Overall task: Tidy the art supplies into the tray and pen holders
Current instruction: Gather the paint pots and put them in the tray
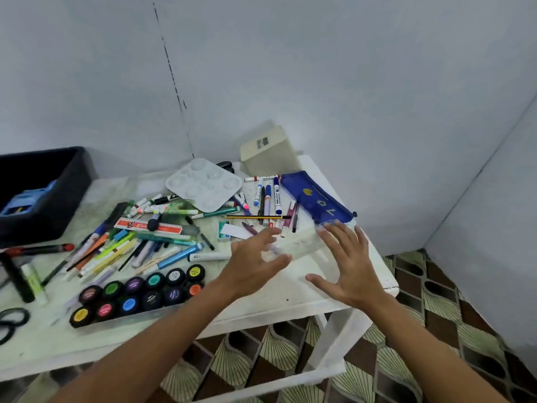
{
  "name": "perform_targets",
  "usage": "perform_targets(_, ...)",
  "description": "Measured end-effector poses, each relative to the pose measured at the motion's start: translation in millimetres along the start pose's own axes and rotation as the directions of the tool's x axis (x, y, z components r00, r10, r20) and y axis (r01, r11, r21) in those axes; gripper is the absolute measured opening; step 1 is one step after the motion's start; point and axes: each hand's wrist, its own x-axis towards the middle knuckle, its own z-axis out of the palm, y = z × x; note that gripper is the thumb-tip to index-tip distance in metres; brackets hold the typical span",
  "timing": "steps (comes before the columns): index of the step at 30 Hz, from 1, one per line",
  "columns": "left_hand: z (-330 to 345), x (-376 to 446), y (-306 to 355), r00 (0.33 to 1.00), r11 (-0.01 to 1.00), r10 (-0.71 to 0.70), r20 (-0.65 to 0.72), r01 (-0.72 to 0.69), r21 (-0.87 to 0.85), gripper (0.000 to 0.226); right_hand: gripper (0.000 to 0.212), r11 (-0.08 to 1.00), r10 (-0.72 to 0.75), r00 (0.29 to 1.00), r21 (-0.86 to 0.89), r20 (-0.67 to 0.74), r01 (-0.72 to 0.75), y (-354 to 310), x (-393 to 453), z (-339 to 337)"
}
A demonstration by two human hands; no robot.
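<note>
A heap of pens and markers lies across the middle of the white table. More markers lie near a blue pencil pouch at the right. A clear ruler lies between my hands. My left hand hovers open over the ruler's left end. My right hand is spread open over its right end, fingertips close to the pouch. A black tray with a blue pen holder inside stands at the far left.
Several paint pots sit in a clear case at the front. A white palette and a cream box stand at the back. Scissors and a glue stick lie at the left. The table's right edge drops to patterned floor.
</note>
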Motion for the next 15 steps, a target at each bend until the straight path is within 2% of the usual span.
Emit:
perform_targets(3, -32.4, -5.5, -5.7, 0.990, 0.970, -0.138, 0.044, 0.144, -0.196, 0.050, 0.082, 0.984, -0.100, 0.994, -0.151, -0.045, 0.092, -4.4, 17.9, 19.4)
perform_targets(6, -67.4, -12.8, -12.0, 0.974, 0.933, -0.222, 0.038, 0.223, -0.283, 0.048, 0.083, 0.961, -0.200, 0.974, -0.214, -0.109, 0.173, -16.4, 44.5, 35.4)
perform_targets(11, -119.3, -29.7, -28.4, 0.910, 0.802, -0.410, 0.053, 0.388, -0.455, 0.061, 0.076, 0.925, -0.368, 0.913, -0.170, -0.176, 0.340, -56.1, 92.8, 51.7)
perform_targets(13, -140.8, -41.4, -40.5, 0.890, 0.773, -0.456, 0.032, 0.413, -0.482, 0.056, 0.072, 0.905, -0.423, 0.888, -0.138, -0.180, 0.403, -77.0, 106.8, 57.4)
perform_targets(15, -161.7, -54.5, -54.9, 0.872, 0.704, -0.485, 0.075, 0.439, -0.558, 0.047, 0.062, 0.881, -0.474, 0.863, -0.099, -0.176, 0.463, -97.1, 118.3, 63.6)
